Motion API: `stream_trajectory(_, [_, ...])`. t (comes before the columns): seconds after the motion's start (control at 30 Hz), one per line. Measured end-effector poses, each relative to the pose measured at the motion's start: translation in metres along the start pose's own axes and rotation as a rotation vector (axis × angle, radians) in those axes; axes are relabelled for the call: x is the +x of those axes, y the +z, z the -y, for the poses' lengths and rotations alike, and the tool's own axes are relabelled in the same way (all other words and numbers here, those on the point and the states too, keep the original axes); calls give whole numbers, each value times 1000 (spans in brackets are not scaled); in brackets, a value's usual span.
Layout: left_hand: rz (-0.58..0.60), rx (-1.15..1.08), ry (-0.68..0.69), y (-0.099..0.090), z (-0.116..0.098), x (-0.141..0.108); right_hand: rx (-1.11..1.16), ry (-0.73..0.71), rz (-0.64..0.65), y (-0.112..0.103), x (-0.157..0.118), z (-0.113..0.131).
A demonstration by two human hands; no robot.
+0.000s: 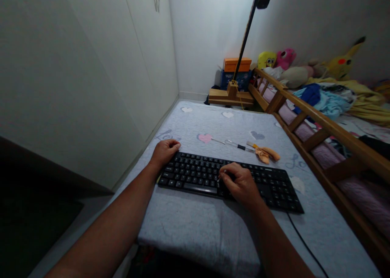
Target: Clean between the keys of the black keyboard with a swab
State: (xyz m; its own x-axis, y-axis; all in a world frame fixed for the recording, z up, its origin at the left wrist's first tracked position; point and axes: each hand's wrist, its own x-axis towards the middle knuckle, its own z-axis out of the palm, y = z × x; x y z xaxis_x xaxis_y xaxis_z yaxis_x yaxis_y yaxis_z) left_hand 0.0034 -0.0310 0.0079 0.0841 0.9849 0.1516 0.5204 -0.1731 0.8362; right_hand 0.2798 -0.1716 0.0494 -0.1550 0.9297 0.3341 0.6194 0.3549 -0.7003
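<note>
A black keyboard [198,170] lies slantwise across the cloth-covered table, its cable [304,243] trailing off the near right side. At its far left corner, my left hand [166,151] is closed with curled fingers and rests against the edge. My right hand [240,182] is over the keys right of the middle, thumb and fingers pinched together. A tiny pale tip shows at the pinch, too small to name. Beyond the keyboard lie a thin white stick [217,140], a wire tool with a black grip [241,147] and a crumpled orange cloth [264,154] beside a yellow-handled piece.
A pale blue cloth with hearts covers the table [183,213]. White cabinet doors [122,67] stand along the left. On the right runs a wooden bed rail [323,123], with plush toys and bedding behind. A lamp pole [246,34] on a wooden base and an orange box [236,64] stand at the back.
</note>
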Motion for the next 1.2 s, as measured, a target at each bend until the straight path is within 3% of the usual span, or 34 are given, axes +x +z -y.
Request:
stream_trajectory(0.53, [10, 18, 15, 0, 2, 1, 45, -32, 41, 7, 0, 0])
stream_trajectory(1.2, [2, 2, 8, 0, 0, 0, 13, -1, 19, 0, 0, -3])
